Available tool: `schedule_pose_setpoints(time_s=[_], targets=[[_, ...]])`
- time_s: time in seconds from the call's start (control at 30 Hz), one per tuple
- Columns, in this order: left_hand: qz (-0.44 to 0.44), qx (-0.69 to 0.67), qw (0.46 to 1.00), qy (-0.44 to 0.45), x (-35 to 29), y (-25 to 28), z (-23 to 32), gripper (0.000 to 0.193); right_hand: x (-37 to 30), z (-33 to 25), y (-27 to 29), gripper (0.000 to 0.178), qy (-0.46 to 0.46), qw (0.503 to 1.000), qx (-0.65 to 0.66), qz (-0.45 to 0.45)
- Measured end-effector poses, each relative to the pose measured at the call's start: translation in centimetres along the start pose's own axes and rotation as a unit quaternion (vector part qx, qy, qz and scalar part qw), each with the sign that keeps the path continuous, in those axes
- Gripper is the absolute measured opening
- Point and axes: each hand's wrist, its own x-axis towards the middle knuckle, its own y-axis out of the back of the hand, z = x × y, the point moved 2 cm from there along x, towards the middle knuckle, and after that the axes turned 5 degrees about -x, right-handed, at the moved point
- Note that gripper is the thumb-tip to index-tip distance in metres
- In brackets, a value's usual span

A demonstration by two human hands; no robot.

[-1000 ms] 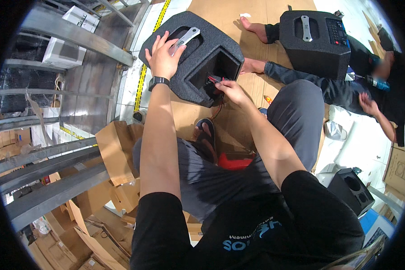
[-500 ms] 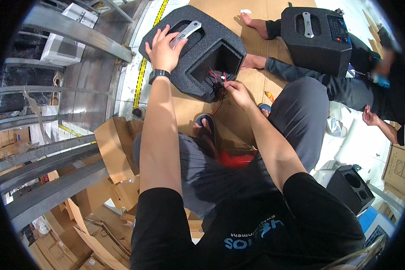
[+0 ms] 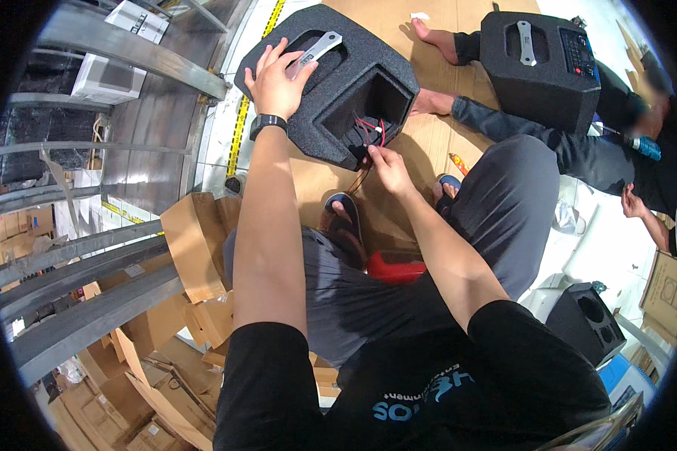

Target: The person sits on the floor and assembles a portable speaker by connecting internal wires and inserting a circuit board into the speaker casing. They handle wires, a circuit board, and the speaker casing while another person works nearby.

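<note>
A black textured speaker cabinet stands tilted on the cardboard in front of me. My left hand lies on it with fingers spread, the thumb against the lower end of its silver carry handle. Red and black wires show inside the rectangular opening in the cabinet. At the near edge of that opening, my right hand pinches thin dark wires between thumb and fingertips. Some of the wiring hangs down over the cabinet's edge below.
Metal shelving runs along the left, above opened cardboard boxes. A red case sits between my legs. Another person's leg stretches in from the right, beside a second speaker, a teal power drill and a smaller black cabinet.
My right hand has drawn slightly downward and towards me with the wires, exposing more of the opening. My left hand stays on the cabinet. The whole view has shifted a little.
</note>
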Motion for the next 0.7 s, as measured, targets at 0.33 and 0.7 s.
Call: schedule_pose_setpoints(time_s=[0.33, 0.7], targets=[[-0.023, 0.005, 1.0, 0.012, 0.3, 0.2, 0.5, 0.038, 3.8, -4.2, -0.9, 0.042, 0.045, 0.997, -0.043, 0.055], [-0.018, 0.004, 1.0, 0.006, 0.1, 0.2, 0.6, 0.038, 4.2, -5.1, 0.0, 0.047, 0.124, 0.985, -0.076, 0.094]])
